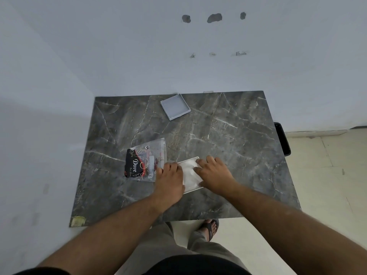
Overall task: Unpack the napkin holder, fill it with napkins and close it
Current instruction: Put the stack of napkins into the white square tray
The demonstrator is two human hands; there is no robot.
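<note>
The white square napkin holder base (pixel 188 160) lies on the dark marble table (pixel 228 139), near its front middle. White napkins (pixel 189 174) fill it. My left hand (pixel 170 181) presses flat on the napkins' left side, and my right hand (pixel 213 173) presses on their right side, fingers spread. The holder's grey square lid (pixel 175 106) rests upside down near the table's far edge, apart from both hands. A clear plastic napkin packet with a black and red "Dove" label (pixel 146 160) lies just left of my left hand, looking flat.
The table stands in a corner, with white walls behind it and to the left. A black bin (pixel 283 138) sits on the floor by the table's right edge. My sandalled foot (pixel 209 229) shows below the front edge.
</note>
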